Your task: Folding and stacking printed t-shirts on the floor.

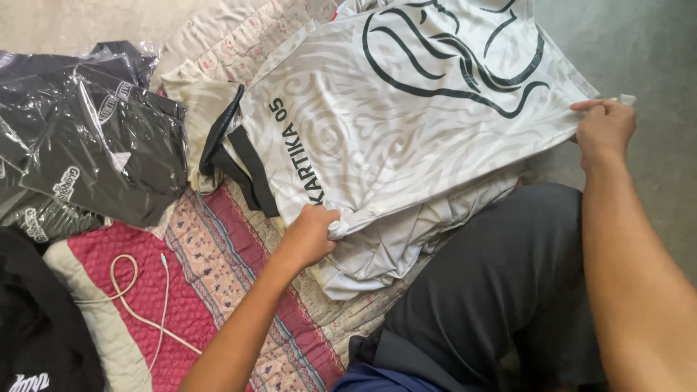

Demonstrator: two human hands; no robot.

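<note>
Left hand (pixel 311 234) and right hand (pixel 604 125) each pinched shut on the white patterned jersey (pixel 392 116); slick fabric could slip, bunching over the stacked jerseys (pixel 406 239) beneath.

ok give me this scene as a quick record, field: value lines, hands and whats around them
left hand: grips bunched edge of white patterned jersey
right hand: pinches the jersey's far edge, pulling it taut
under jersey: more pale shirts in a pile
left side: black shirts in clear plastic bags
bedding: red and floral quilt
on quilt: white cable
</note>
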